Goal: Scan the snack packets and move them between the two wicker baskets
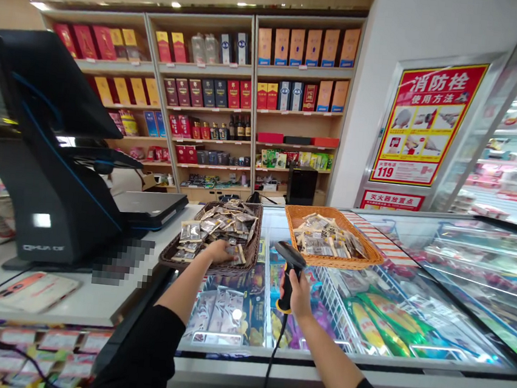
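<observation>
My left hand (219,252) reaches into a dark brown wicker basket (179,258) full of small snack packets (226,222), fingers curled down among the packets; what they hold is hidden. My right hand (298,296) grips the handle of a black barcode scanner (289,264), its head pointing toward the baskets and its cord hanging down. An orange wicker basket (362,257) with more packets (325,237) sits to the right. Both baskets rest on the glass lid of a chest freezer (415,276).
A black cash register terminal (52,156) stands on the white counter (93,300) at left, with a phone (34,291) and a cable beside it. Shelves of boxed goods (231,94) line the back wall. A red fire-hydrant poster (423,121) hangs at right.
</observation>
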